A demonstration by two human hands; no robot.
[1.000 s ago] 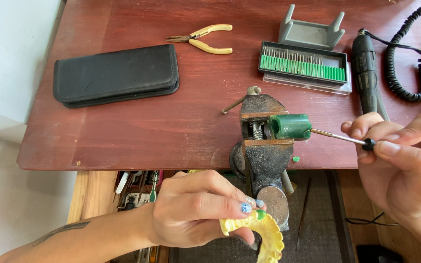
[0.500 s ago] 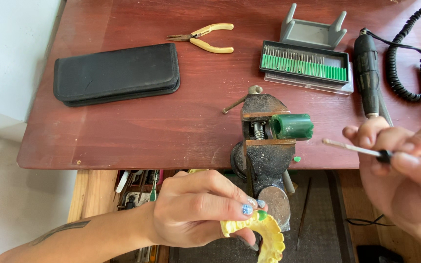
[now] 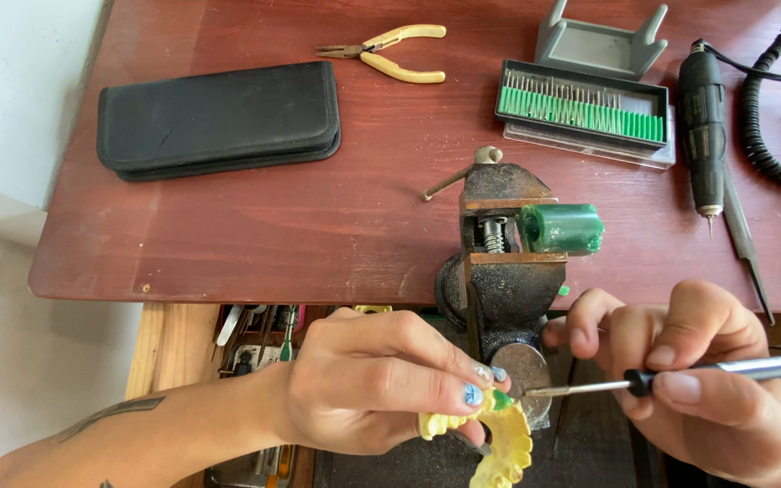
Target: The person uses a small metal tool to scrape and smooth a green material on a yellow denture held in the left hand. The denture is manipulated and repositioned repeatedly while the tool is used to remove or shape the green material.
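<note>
The right hand (image 3: pixel 698 380) has dropped from beside the green wax block (image 3: pixel 562 228) in the vise (image 3: pixel 503 271) to below the desk (image 3: pixel 318 217) edge. Its slim metal tool (image 3: pixel 680 375) now lies nearly level, tip pointing left and meeting a small green spot on the yellow dental cast (image 3: pixel 499 443). A second ago the tip was raised near the wax block. The right fingers are clamped on the tool's dark grip, thumb under, forefinger on top.

The left hand (image 3: pixel 381 384) has stayed put, palm down, forearm reaching in from the lower left. Its fingers are pinched together on the upper edge of the horseshoe-shaped cast, held in front of the vise and below the desk edge.

On the desk lie a black case (image 3: pixel 219 117), yellow-handled pliers (image 3: pixel 390 50), a tray of green-shanked burs (image 3: pixel 585 108) and a black rotary handpiece (image 3: pixel 702 126).
</note>
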